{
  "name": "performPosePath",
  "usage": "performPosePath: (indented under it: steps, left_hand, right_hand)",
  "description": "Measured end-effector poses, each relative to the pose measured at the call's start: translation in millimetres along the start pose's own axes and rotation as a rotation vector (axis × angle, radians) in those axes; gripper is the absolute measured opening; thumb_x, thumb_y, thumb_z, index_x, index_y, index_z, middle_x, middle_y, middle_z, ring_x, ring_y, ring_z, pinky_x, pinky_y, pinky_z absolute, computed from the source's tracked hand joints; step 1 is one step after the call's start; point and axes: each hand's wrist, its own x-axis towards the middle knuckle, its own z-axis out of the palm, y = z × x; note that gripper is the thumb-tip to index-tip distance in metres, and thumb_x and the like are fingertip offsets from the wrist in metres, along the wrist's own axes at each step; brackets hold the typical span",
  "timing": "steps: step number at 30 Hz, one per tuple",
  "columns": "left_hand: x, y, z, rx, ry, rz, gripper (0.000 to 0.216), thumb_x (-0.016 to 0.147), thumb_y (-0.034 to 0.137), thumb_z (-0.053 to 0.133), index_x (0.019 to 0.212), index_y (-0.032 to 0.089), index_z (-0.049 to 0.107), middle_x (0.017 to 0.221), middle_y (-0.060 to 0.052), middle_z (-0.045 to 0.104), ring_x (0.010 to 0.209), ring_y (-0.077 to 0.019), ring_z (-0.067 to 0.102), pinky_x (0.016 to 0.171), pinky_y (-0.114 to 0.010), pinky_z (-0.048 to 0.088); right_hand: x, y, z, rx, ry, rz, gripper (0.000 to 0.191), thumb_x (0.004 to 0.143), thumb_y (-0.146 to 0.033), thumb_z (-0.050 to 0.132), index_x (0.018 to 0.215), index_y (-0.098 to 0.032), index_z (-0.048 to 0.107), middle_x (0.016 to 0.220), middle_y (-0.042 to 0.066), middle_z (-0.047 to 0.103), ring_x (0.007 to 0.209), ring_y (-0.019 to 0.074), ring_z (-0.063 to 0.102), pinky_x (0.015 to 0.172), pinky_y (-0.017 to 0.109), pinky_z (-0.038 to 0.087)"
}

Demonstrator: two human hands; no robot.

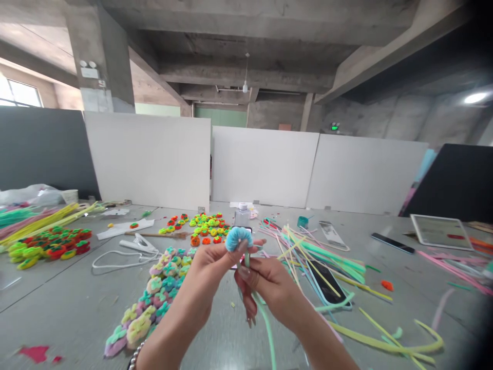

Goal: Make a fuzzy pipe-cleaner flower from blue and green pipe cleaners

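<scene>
Pinching the blue coil (235, 239) in my left hand (210, 262), green strip (267, 324) in my right hand (271, 280), I should tension gently.

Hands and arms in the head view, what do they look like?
The left hand and right hand wear no gloves, and the forearms show no sleeves. A bracelet of round, silvery beads sits on the left one, partly out of frame.

My gray tabletop (69, 308) has a pile of fuzzy flowers (154, 285) left of my left hand (210, 264). Right of my right hand (271, 282) lie a phone (329, 293) and fuzzy sticks (341, 263).
</scene>
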Motion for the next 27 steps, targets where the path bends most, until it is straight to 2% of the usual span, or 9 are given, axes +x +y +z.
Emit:
performPosePath:
  steps: [3,5,7,10,12,13,18,22,27]
  left_hand:
    - [1.5,-1.8,0.2,0.023,0.032,0.012,0.029,0.085,0.043,0.063,0.078,0.018,0.077,0.052,-0.002,0.065,0.065,-0.0178,0.065,0.084,-0.033,0.048]
    - [1.6,-3.2,2.3,0.019,-0.006,-0.003,0.036,0.087,0.046,0.057,0.072,0.019,0.075,0.046,-0.001,0.059,0.056,-0.0169,0.061,0.075,-0.033,0.049]
    - [2.1,-2.7,4.1,0.050,-0.076,-0.004,0.039,0.089,0.047,0.055,0.068,0.019,0.073,0.047,-0.002,0.059,0.058,-0.0170,0.061,0.073,-0.032,0.049]
    - [4.1,1.3,2.9,0.165,-0.105,0.084,0.026,0.084,0.043,0.063,0.086,0.019,0.073,0.075,-0.006,0.069,0.080,-0.0194,0.063,0.082,-0.031,0.047]
    - [5.2,3.6,-0.2,0.265,-0.078,0.150,0.030,0.082,0.041,0.066,0.104,0.020,0.068,0.095,-0.007,0.069,0.090,-0.0204,0.060,0.084,-0.031,0.045]
    - [5.3,4.0,-2.0,0.320,-0.058,0.176,0.033,0.082,0.042,0.065,0.107,0.021,0.066,0.098,-0.007,0.067,0.090,-0.0203,0.058,0.081,-0.031,0.045]
    - [1.0,-0.6,-5.2,0.558,0.016,0.228,0.031,0.090,0.047,0.052,0.085,0.018,0.062,0.079,-0.004,0.061,0.071,-0.0154,0.049,0.064,-0.027,0.038]
    - [-3.0,-4.8,-1.8,0.591,0.002,0.206,0.029,0.094,0.045,0.047,0.082,0.019,0.054,0.072,0.000,0.056,0.065,-0.0130,0.045,0.059,-0.024,0.036]
    - [-1.6,-8.5,0.3,0.575,0.079,0.231,0.029,0.095,0.044,0.045,0.080,0.020,0.050,0.067,0.002,0.052,0.060,-0.0115,0.043,0.056,-0.023,0.035]
  right_hand:
    - [-2.1,-3.8,0.0,0.058,-0.014,0.055,0.047,0.082,-0.062,0.055,0.062,-0.020,0.049,0.041,-0.006,0.046,0.033,0.0074,0.044,0.037,0.021,0.041]
    - [-5.1,-8.0,-2.0,0.079,-0.018,0.085,0.046,0.084,-0.060,0.055,0.063,-0.020,0.050,0.041,-0.006,0.047,0.033,0.0073,0.044,0.038,0.020,0.041]
    - [-8.8,-12.2,-5.5,0.066,0.003,0.101,0.046,0.088,-0.059,0.051,0.062,-0.020,0.049,0.040,-0.006,0.047,0.034,0.0077,0.045,0.039,0.021,0.041]
    - [-14.4,-18.0,-11.6,-0.020,0.086,0.095,0.047,0.090,-0.058,0.048,0.061,-0.021,0.046,0.039,-0.006,0.045,0.033,0.0082,0.044,0.038,0.021,0.040]
    - [-17.7,-21.9,-14.8,-0.113,0.147,0.096,0.047,0.090,-0.058,0.048,0.062,-0.021,0.045,0.040,-0.007,0.043,0.034,0.0082,0.043,0.038,0.021,0.039]
    - [-19.3,-24.0,-15.9,-0.167,0.165,0.104,0.047,0.090,-0.057,0.048,0.062,-0.020,0.045,0.040,-0.007,0.043,0.034,0.0081,0.043,0.038,0.021,0.038]
    - [-23.7,-31.3,-15.1,-0.355,0.152,0.114,0.050,0.095,-0.055,0.040,0.059,-0.020,0.044,0.041,-0.004,0.046,0.039,0.0091,0.045,0.044,0.023,0.037]
    - [-21.9,-29.6,-12.0,-0.365,0.136,0.085,0.047,0.096,-0.049,0.039,0.060,-0.020,0.045,0.044,-0.003,0.048,0.043,0.0097,0.047,0.047,0.024,0.038]
    - [-19.1,-25.3,-14.0,-0.376,0.125,0.081,0.044,0.096,-0.045,0.042,0.061,-0.019,0.048,0.045,-0.002,0.051,0.045,0.0103,0.049,0.050,0.025,0.039]
